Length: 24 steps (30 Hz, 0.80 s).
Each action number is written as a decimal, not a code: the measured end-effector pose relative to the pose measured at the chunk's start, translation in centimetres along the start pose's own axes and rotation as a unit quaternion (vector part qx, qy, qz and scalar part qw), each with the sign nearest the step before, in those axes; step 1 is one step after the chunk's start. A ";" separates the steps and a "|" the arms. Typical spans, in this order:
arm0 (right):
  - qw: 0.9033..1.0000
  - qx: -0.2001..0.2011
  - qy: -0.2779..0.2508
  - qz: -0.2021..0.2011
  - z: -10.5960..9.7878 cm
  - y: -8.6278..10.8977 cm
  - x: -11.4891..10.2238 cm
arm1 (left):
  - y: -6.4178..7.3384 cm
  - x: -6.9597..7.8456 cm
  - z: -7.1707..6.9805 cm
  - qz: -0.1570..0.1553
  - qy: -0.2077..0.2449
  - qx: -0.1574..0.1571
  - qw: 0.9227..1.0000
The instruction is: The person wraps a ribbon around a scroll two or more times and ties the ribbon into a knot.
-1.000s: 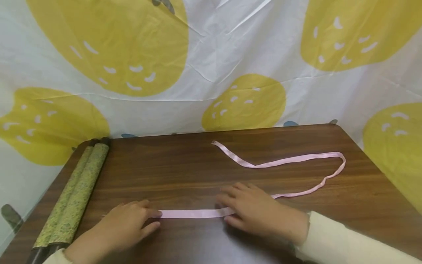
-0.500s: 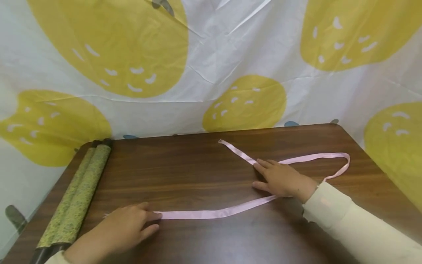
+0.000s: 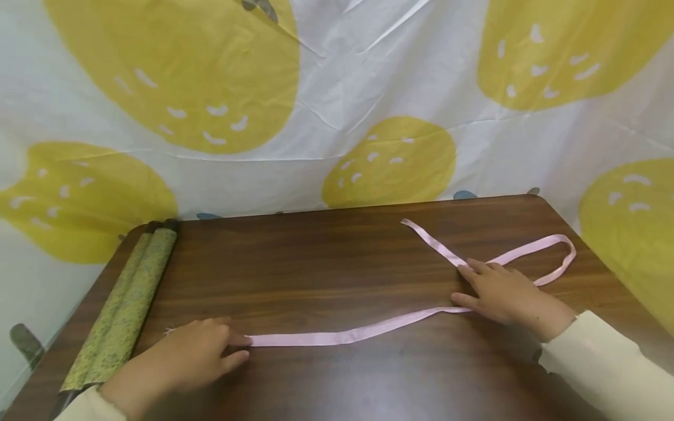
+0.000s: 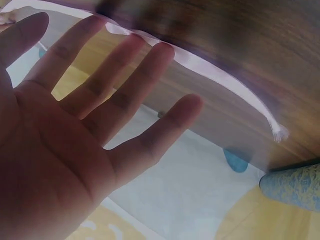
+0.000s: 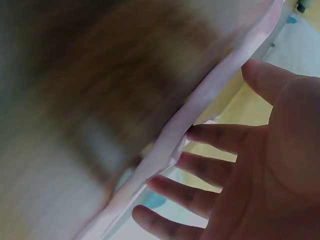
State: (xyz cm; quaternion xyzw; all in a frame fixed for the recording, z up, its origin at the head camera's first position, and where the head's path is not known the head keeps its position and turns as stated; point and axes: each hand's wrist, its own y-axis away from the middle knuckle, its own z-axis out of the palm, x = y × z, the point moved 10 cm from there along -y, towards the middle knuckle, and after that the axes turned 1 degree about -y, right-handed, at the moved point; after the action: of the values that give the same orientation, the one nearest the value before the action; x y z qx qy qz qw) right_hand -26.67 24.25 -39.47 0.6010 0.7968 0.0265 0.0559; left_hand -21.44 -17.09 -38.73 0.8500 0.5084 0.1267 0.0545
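On the counter (image 3: pixel 295 269), my left hand (image 3: pixel 195 354) and right hand (image 3: pixel 511 297), fingers extended, touch the pink ribbon (image 3: pixel 300 340) running between them and looping beyond the right. I expect it light, limp, slippery; I'd pinch the stretch beside the left, not its frayed ends (image 3: pixel 405 221).

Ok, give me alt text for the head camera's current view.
A person's left hand and right hand touch a long pink ribbon that bends back in a loop on a dark wooden table. Two patterned yellow-green rolls lie at the left; behind hangs a white cloth printed with yellow fruit.
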 end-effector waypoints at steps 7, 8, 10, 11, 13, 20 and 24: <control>0.999 0.020 0.017 0.030 0.1 2.6 3.6 | -0.4 -0.4 -0.4 -0.006 -0.016 0.005 1.000; 0.999 0.022 0.018 0.032 0.1 2.9 3.9 | -0.5 -0.5 -0.5 -0.006 -0.018 0.007 1.000; 0.999 0.025 0.019 0.034 0.1 3.3 4.4 | -0.4 -0.6 -0.6 -0.010 -0.019 0.005 1.000; 0.999 0.028 0.018 0.034 0.1 3.5 4.6 | -0.4 -0.7 -0.6 -0.012 -0.019 0.005 1.000; 0.999 0.031 0.018 0.033 0.1 3.6 4.7 | -0.4 -0.7 -0.6 -0.015 -0.020 0.005 1.000; 0.997 0.062 0.027 0.020 -0.8 3.5 3.5 | 0.0 -2.9 -2.5 -0.051 -0.083 0.071 0.993; 0.997 0.077 0.016 0.006 -1.6 3.3 1.5 | 0.7 -7.5 -4.1 -0.116 -0.088 0.072 0.987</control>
State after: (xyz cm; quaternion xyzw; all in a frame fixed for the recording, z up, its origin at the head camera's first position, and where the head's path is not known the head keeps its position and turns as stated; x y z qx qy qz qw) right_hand -24.13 26.63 -37.62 0.6076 0.7938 -0.0250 -0.0033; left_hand -25.34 -24.14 -35.88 0.7951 0.6042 0.0076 0.0523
